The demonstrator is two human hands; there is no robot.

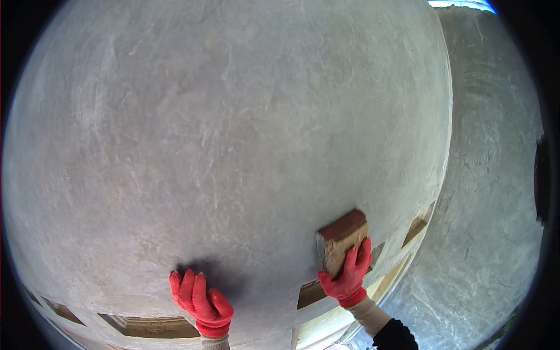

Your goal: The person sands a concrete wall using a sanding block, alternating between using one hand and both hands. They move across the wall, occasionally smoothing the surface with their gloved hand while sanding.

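Note:
A sanding block [344,239], pale wood with a dark reddish-brown strip along its upper end, lies against the grey plastered wall [233,140]. My right hand [350,277], in a red glove with a cream cuff, grips its lower right side, thumb and fingers on the wood. To the left, my left hand [203,303], also red-gloved, is raised close to the wall with its fingers stretched upward and slightly bent. It holds nothing, and a dark shadow falls on the wall beside its fingertips.
Low on the wall are recessed rectangular openings, one at left centre [149,326] and another beside my right wrist [310,294]. A corner edge [448,140] runs down the right, where a second grey wall [490,169] begins. Bright light shows at top right.

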